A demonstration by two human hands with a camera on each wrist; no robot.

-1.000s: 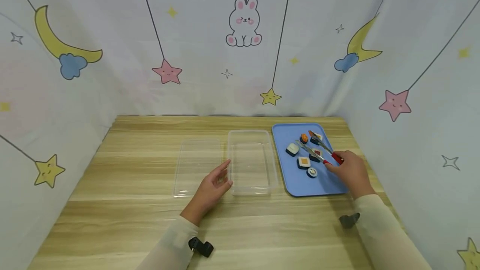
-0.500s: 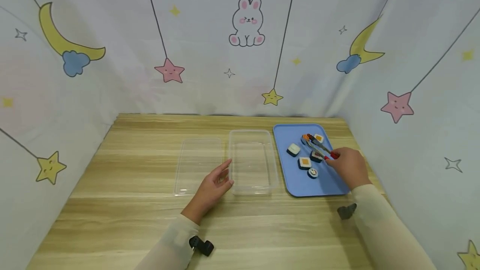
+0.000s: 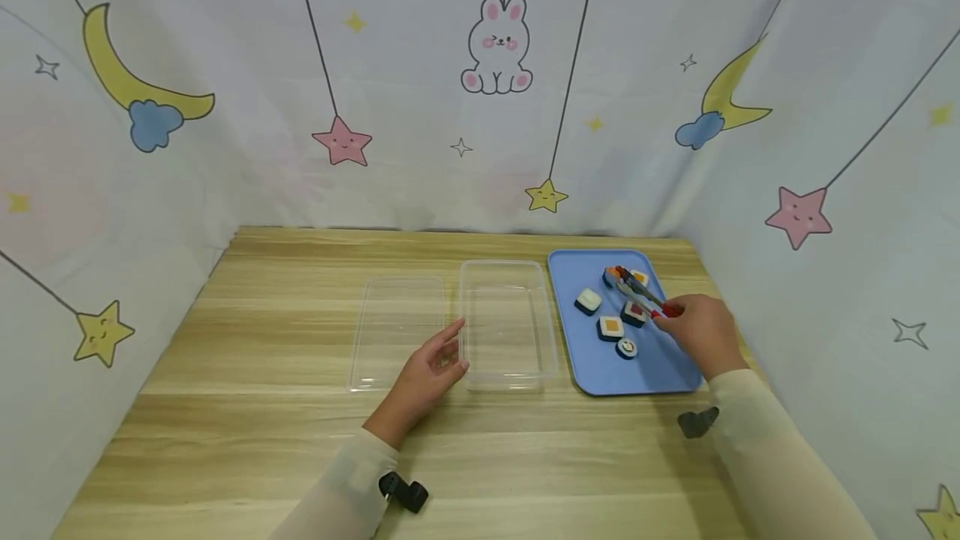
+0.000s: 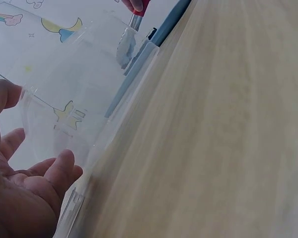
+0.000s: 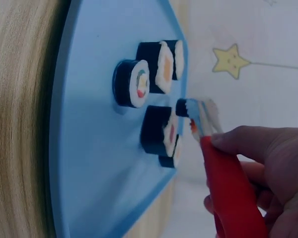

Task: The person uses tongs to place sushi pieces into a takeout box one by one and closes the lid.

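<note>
My right hand (image 3: 705, 332) grips red-handled tongs (image 5: 228, 188) above the blue tray (image 3: 592, 375). The tongs' tips are closed around an orange-topped sushi piece (image 3: 609, 276) near the tray's back; whether it is off the tray I cannot tell. Nearby lie a red-centred sushi (image 3: 633, 314), a white-topped one (image 3: 588, 301), a yellow-centred one (image 3: 611, 328) and a small round roll (image 3: 627, 348). My left hand (image 3: 418, 377), fingers relaxed, touches the left wall of a clear plastic box (image 3: 501, 332).
Left of the box lies a flat clear lid (image 3: 397, 327), its near right part behind my left hand. Another yellow-centred sushi (image 3: 640, 277) sits at the tray's back, partly hidden by the tongs. A printed curtain (image 3: 420, 182) surrounds the wooden table (image 3: 247, 440).
The tongs' tips, spread apart over the tray a second ago, have come together on the orange-topped sushi. My left hand stays against the box, and the head view has shifted slightly.
</note>
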